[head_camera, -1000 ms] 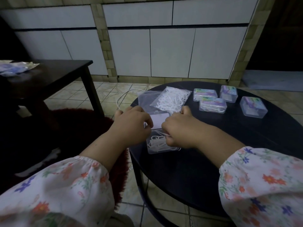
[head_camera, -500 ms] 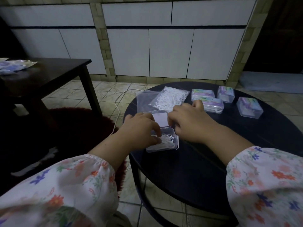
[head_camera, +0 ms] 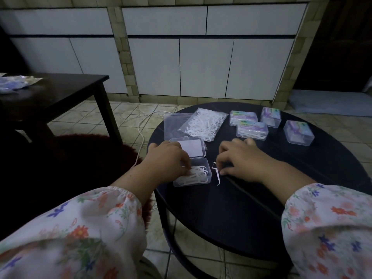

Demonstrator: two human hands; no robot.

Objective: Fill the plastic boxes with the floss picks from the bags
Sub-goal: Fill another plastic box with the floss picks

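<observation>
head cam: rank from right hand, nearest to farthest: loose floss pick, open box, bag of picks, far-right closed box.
From the right hand:
1. Loose floss pick, at its fingertips, on the table.
2. Open box, just left.
3. Bag of picks, behind-left.
4. Far-right closed box, back right; close to 3, ranking tentative.

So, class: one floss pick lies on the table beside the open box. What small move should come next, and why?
Probably the right hand lifts the stray floss pick it is pinching and drops it into the open box, which the left hand steadies; that pick lies outside, on the table.
</observation>
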